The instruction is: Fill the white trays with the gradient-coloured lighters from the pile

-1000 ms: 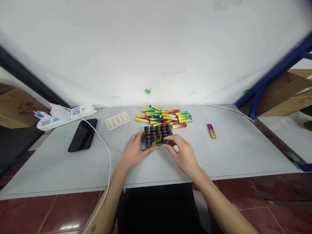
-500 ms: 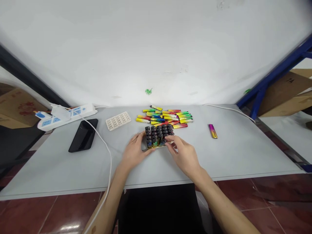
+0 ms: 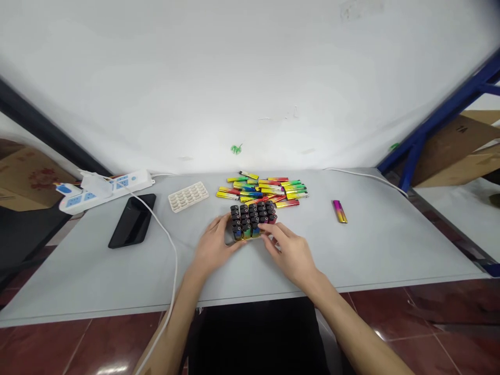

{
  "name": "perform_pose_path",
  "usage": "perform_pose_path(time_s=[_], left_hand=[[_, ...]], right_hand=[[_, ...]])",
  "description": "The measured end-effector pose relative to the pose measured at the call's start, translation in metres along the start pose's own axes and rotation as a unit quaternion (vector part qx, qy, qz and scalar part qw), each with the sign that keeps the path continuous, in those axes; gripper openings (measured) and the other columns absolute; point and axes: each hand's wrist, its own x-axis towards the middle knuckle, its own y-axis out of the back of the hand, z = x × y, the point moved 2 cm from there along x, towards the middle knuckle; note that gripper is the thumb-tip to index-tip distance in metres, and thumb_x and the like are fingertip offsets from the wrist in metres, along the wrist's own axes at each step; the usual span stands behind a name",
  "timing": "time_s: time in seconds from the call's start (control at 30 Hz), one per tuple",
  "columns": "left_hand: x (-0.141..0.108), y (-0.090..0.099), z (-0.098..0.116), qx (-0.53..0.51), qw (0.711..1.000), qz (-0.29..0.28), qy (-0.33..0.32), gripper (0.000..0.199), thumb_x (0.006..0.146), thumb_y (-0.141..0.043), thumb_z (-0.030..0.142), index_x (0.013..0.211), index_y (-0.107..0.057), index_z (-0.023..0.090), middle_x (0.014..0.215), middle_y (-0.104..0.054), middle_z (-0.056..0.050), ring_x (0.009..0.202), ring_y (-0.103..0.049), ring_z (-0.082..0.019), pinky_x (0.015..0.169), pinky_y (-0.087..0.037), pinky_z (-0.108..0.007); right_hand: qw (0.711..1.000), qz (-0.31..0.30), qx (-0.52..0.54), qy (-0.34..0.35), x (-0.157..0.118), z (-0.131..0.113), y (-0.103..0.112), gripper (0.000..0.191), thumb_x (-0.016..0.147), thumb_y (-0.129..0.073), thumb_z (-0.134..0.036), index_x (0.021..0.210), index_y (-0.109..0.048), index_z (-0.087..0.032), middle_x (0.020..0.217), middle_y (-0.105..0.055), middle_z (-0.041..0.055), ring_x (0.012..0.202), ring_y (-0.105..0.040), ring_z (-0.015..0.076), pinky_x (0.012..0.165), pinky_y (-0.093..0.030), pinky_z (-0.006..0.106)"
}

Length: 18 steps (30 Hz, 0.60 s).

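Several lighters (image 3: pixel 246 219) with black tops stand upright in rows in a white tray (image 3: pixel 252 239), whose front edge barely shows. My left hand (image 3: pixel 213 250) grips the tray's left side, thumb at the front corner and fingers along the side. At the front row, my right hand (image 3: pixel 291 252) pinches a blue lighter (image 3: pixel 255 230) by its black top, between thumb and fingers. The lighter stands in the tray beside a green one. Behind the tray lies a loose pile of shiny multicoloured lighters (image 3: pixel 269 190).
An unfilled white slotted tray (image 3: pixel 188 197) lies left of the pile. Further left are a black phone (image 3: pixel 133 221) and a power strip (image 3: pixel 109 191); its white cable (image 3: pixel 174 250) crosses my left arm. One purple-and-gold lighter (image 3: pixel 339 211) lies alone on the right.
My right hand has moved slightly left, and the lighter it pinches now stands in the front row beside the green one. My left hand stays on the tray. The view has shifted slightly.
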Motion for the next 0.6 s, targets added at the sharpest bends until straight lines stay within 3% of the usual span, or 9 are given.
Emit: perform_pose_path(time_s=[0.13, 0.27, 0.37, 0.43, 0.53, 0.6], left_hand=[[0.000, 0.001, 0.000, 0.012, 1.000, -0.004, 0.003, 0.080, 0.080, -0.066, 0.061, 0.144, -0.038, 0.021, 0.141, -0.053, -0.013, 0.131, -0.050, -0.032, 0.108, -0.043, -0.047], [0.000, 0.001, -0.001, 0.021, 1.000, -0.013, 0.006, 0.080, 0.081, -0.064, 0.061, 0.144, -0.038, 0.020, 0.141, -0.053, -0.013, 0.133, -0.047, -0.032, 0.110, -0.041, -0.048], [0.000, 0.001, -0.002, 0.018, 1.000, -0.008, 0.003, 0.080, 0.081, -0.064, 0.062, 0.145, -0.038, 0.021, 0.141, -0.053, -0.013, 0.133, -0.047, -0.032, 0.111, -0.040, -0.047], [0.000, 0.001, -0.002, 0.015, 1.000, -0.009, 0.002, 0.080, 0.081, -0.063, 0.062, 0.145, -0.038, 0.021, 0.141, -0.053, -0.013, 0.133, -0.047, -0.032, 0.111, -0.040, -0.047], [0.000, 0.001, -0.002, 0.012, 1.000, -0.014, 0.006, 0.081, 0.082, -0.062, 0.063, 0.145, -0.038, 0.020, 0.141, -0.053, -0.014, 0.133, -0.047, -0.032, 0.111, -0.040, -0.048], [0.000, 0.001, -0.002, 0.010, 1.000, -0.018, 0.012, 0.081, 0.081, -0.063, 0.063, 0.145, -0.038, 0.019, 0.141, -0.053, -0.014, 0.134, -0.047, -0.033, 0.111, -0.040, -0.050]], right_hand=[[0.997, 0.052, 0.003, -0.054, -0.004, 0.032, 0.025, 0.024, 0.096, -0.050, -0.031, 0.111, -0.067, -0.023, 0.096, -0.073, 0.0018, 0.064, -0.066, 0.0110, 0.060, -0.050, 0.024], [0.969, 0.124, -0.123, -0.177, -0.005, 0.101, 0.063, 0.027, 0.094, -0.050, -0.035, 0.107, -0.069, -0.021, 0.093, -0.074, 0.0069, 0.081, -0.068, 0.0208, 0.075, -0.050, 0.033], [0.923, 0.097, -0.269, -0.258, -0.005, 0.154, 0.081, 0.039, 0.091, -0.053, -0.040, 0.111, -0.069, -0.012, 0.103, -0.069, 0.0190, 0.100, -0.062, 0.0328, 0.087, -0.046, 0.045], [0.901, 0.055, -0.295, -0.314, -0.005, 0.178, 0.085, 0.047, 0.089, -0.053, -0.047, 0.113, -0.068, -0.009, 0.107, -0.065, 0.0235, 0.104, -0.060, 0.0365, 0.086, -0.044, 0.047], [0.905, 0.009, -0.251, -0.344, -0.007, 0.193, 0.083, 0.040, 0.088, -0.051, -0.044, 0.107, -0.066, -0.011, 0.103, -0.064, 0.0206, 0.095, -0.061, 0.0322, 0.080, -0.045, 0.042], [0.918, 0.015, -0.205, -0.340, -0.007, 0.190, 0.080, 0.032, 0.085, -0.051, -0.035, 0.106, -0.061, -0.013, 0.097, -0.064, 0.0169, 0.084, -0.061, 0.0272, 0.073, -0.044, 0.038]])
